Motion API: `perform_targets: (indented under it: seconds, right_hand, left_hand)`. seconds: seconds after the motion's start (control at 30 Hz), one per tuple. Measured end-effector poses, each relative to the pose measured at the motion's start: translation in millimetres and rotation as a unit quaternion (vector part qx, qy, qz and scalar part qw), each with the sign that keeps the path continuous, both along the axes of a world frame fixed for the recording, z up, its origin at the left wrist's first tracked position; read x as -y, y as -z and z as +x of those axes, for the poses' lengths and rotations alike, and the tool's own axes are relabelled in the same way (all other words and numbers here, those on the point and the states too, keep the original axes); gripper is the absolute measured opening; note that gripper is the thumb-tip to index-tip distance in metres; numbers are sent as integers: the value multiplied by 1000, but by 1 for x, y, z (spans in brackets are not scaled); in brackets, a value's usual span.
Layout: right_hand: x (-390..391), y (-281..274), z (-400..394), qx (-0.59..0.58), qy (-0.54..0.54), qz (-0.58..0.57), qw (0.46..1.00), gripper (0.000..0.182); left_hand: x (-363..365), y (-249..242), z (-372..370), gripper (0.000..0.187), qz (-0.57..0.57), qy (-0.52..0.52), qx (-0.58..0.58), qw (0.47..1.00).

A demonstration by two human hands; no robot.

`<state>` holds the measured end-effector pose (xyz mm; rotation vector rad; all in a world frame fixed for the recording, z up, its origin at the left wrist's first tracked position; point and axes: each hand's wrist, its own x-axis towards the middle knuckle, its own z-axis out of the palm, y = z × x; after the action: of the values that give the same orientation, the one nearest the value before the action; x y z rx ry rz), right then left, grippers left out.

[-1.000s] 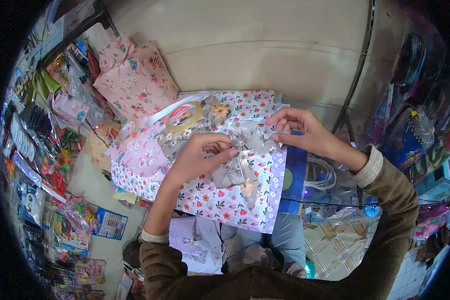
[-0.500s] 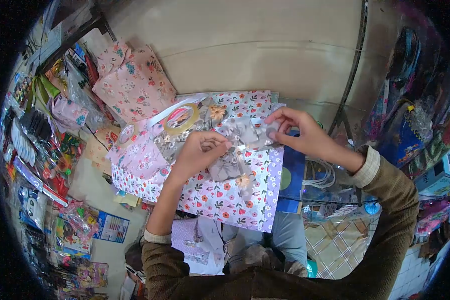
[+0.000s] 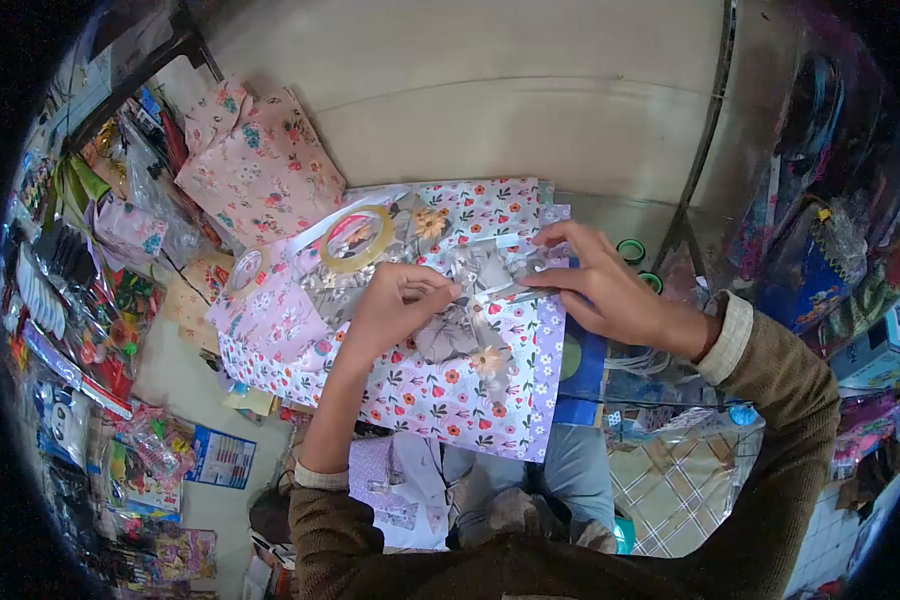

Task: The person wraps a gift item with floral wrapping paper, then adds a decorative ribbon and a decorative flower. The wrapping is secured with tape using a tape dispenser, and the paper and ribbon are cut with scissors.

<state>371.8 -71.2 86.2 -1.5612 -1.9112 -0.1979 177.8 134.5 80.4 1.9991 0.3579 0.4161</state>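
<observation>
Now the left hand (image 3: 400, 305) pinches creased grey paper (image 3: 482, 268); right hand (image 3: 605, 295) touches it.

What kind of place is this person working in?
Probably a small gift or stationery shop: colourful plastic-wrapped packets crowd the left side, while a round, yellowish tape roll and a white, flower-printed sheet lie before the person.

The person's left hand (image 3: 398, 305) sits just beside the large tape roll (image 3: 342, 265), thumb and forefinger pinched together. The right hand (image 3: 602, 290), farther to the right of that roll, has its fingers parted, its elbow bent outward.
</observation>
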Motion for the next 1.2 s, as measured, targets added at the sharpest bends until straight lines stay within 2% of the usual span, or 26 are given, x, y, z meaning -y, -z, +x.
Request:
perform_targets:
  seconds: [0.07, 0.17, 0.27, 0.37, 0.47, 0.57, 0.7, 0.73, 0.83, 0.93, 1.03, 1.13, 1.2]
  right_hand:
    - [0, 1, -1, 19, 6, -16, 1000, 32]
    - [0, -3, -2, 124, 22, -50, 991, 39]
    - [3, -7, -8, 194, 39, -25, 980, 37]
    - [4, -14, -6, 61, 78, -69, 993, 28]
    - [7, -25, 12, -2, 77, -120, 990, 22]
    - [8, -30, 34, 12, -4, -149, 989, 20]
    - [19, -37, 47, 122, 132, -192, 965, 14]
    - [20, -46, 43, 226, 191, -233, 926, 16]
    - [16, -38, 39, 276, 280, -152, 906, 15]
    - [11, -33, 22, 239, 185, -36, 953, 14]
    - [11, -31, 1, 200, 116, -26, 973, 15]
    - [8, -27, -15, 183, 55, -12, 982, 13]
    - [3, -25, -28, 181, 17, 24, 983, 11]
  left_hand:
    - [0, 0, 2, 15, 1, 4, -2, 1000]
    - [1, -1, 3, 14, 5, -1, -10, 1000]
    - [0, 2, 2, 13, -4, 1, -9, 1000]
    - [-2, 5, 0, 13, -27, 17, 18, 999]
    - [-3, 5, -2, 15, -42, 45, 26, 998]
    - [-3, 3, -4, 19, -72, 62, 17, 995]
    - [-4, 0, -5, 26, -98, 65, 11, 993]
    - [-4, 0, -6, 28, -104, 68, 17, 992]
    - [5, -1, -4, 31, -102, 23, 50, 993]
    - [19, -1, 0, 25, -36, 1, 96, 995]
    - [29, -7, 1, 22, 88, -22, 109, 990]
    - [30, -9, 1, 16, 320, 1, 213, 923]
    - [35, -10, -10, 13, 338, -20, 229, 913]
